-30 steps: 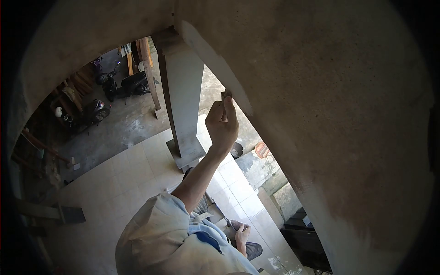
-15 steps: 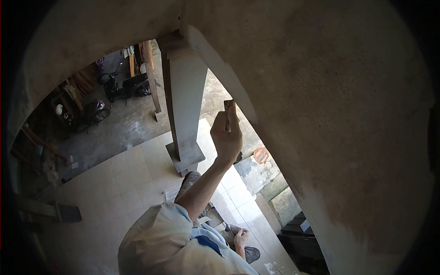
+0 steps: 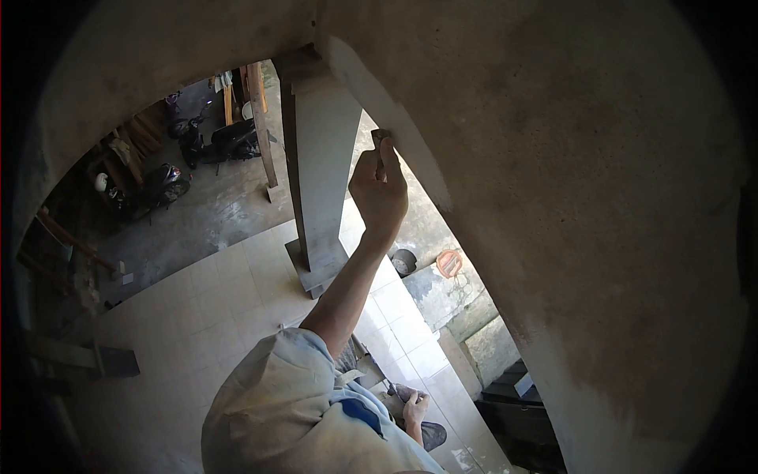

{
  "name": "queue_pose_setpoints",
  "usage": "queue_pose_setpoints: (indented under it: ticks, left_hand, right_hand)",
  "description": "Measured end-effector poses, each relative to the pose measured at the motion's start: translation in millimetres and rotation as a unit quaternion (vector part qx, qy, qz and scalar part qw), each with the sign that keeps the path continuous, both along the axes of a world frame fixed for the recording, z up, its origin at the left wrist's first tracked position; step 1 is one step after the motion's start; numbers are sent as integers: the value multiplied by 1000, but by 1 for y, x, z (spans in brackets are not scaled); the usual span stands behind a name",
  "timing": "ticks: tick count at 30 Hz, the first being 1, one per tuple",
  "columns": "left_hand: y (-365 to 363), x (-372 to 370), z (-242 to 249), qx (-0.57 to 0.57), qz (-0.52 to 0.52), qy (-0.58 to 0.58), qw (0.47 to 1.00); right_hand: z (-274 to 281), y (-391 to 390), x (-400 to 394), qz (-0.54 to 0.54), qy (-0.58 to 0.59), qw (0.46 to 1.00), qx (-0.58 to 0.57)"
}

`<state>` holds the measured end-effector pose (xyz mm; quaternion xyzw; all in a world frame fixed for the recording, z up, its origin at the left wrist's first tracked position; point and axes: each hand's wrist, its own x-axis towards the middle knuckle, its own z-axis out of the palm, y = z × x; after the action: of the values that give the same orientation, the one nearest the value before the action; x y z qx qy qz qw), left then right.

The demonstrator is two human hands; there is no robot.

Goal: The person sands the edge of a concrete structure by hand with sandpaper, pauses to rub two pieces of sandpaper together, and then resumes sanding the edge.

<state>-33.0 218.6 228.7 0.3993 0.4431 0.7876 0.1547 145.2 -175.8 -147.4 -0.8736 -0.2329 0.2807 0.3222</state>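
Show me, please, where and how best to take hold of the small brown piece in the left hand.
Probably the free end of the small brown piece, coming from opposite the wrist: that end juts past the left hand, whose thumb and fingers partly cover the rest.

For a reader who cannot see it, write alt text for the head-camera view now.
A person's raised left hand grips a small, dark, flat-edged tool close to the pale edge of a brown plastered wall; contact is unclear. Lower, the right hand holds a partly hidden brownish object above a cream tiled floor. A black motorbike stands at upper left.
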Motion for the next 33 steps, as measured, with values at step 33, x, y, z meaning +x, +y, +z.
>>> queue_pose_setpoints:
  ticks: [33]
  left_hand:
    - [-29, 17, 1, 28, 16, 61, 998]
  right_hand:
    - [7, 6, -4, 44, 0, 999, 4]
